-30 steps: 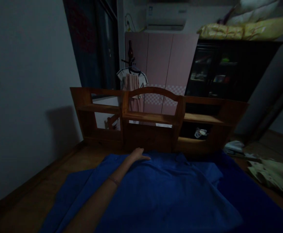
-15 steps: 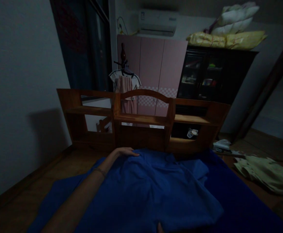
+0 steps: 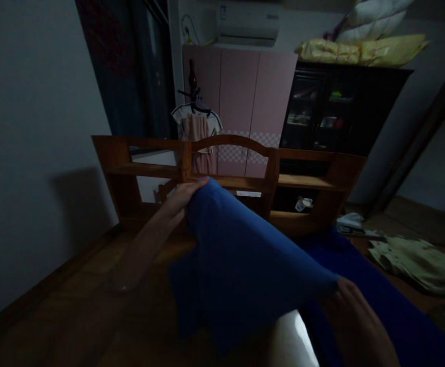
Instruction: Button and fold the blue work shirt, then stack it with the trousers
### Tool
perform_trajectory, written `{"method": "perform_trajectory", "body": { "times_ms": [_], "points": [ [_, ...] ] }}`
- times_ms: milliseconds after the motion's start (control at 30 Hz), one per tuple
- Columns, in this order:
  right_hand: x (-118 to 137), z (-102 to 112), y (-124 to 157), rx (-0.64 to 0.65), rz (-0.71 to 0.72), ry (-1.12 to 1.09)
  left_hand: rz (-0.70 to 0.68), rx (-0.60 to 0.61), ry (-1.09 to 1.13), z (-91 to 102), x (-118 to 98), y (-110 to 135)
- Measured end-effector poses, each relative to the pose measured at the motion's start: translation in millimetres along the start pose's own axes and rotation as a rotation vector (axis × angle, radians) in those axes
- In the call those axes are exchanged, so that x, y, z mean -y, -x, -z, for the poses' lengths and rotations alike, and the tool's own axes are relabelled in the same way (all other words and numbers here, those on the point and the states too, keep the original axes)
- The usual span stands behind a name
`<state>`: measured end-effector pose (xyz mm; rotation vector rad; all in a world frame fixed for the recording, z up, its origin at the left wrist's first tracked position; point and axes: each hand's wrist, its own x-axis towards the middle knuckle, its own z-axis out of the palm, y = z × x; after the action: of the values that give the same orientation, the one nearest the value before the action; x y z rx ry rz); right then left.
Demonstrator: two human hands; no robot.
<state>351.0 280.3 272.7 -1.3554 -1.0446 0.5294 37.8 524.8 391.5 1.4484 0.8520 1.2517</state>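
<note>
A blue garment (image 3: 245, 260) hangs in the air, stretched slantwise between both hands; its exact cut is hidden by the folds. My left hand (image 3: 184, 198) pinches its upper left corner in front of the wooden headboard. Lower down at the right, my right hand (image 3: 360, 318) grips another edge, drawing the cloth taut. The garment's lower part droops above the wooden boards (image 3: 146, 285). A darker blue cloth (image 3: 375, 300) lies flat beneath and beyond my right hand. Below the garment shows a pale rounded thing (image 3: 293, 339) that I cannot make out.
The headboard (image 3: 230, 181) with open shelves spans the far side. A white wall (image 3: 34, 153) closes the left. Folded pale green clothes (image 3: 417, 265) and a tissue pack (image 3: 350, 221) lie at the right. Behind stand a pink wardrobe (image 3: 237, 92), a coat rack with clothes (image 3: 197, 122) and a dark cabinet (image 3: 344, 107).
The blue garment, spread on the bed before, has been lifted off it. My left hand has risen with one corner; my right hand has come into fuller view at the right, holding another edge.
</note>
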Motion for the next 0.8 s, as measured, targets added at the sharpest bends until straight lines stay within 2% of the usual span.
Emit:
{"method": "perform_trajectory", "body": {
  "times_ms": [100,167,267,400,467,567,633,700,733,800],
  "points": [
    [38.7,-4.9,-24.7,-0.005,-0.100,-0.203,-0.050,-0.145,0.028,0.6,-40.9,23.4],
    [65.9,-8.7,-39.0,-0.025,-0.019,-0.277,-0.122,-0.175,0.041,7.5,-62.8,39.4],
    [102.7,-11.6,-56.1,-0.102,0.162,-0.288,-0.239,-0.139,0.045,23.0,-82.7,60.2],
    [135.5,-17.5,-72.0,-0.030,0.238,-0.284,-0.271,-0.189,0.019,37.5,-86.5,80.0],
    [143.6,-22.5,-80.3,-0.018,0.325,-0.271,-0.251,-0.228,0.009,41.0,-83.1,85.9],
    [150.9,-27.9,-94.8,-0.031,0.475,-0.185,-0.313,-0.306,0.021,46.1,-79.6,89.4],
    [155.9,-27.5,-104.2,0.003,0.535,-0.093,-0.376,-0.281,0.011,49.8,-81.3,90.2],
    [161.7,-23.8,-111.4,0.035,0.573,0.022,-0.439,-0.206,-0.057,51.9,-86.1,92.1],
    [164.5,-21.2,-113.7,0.041,0.588,0.093,-0.473,-0.180,-0.122,51.8,-89.1,93.6],
    [168.3,-15.6,-115.7,-0.008,0.613,0.272,-0.545,-0.202,-0.313,49.6,-94.3,97.2]
  ]
}}
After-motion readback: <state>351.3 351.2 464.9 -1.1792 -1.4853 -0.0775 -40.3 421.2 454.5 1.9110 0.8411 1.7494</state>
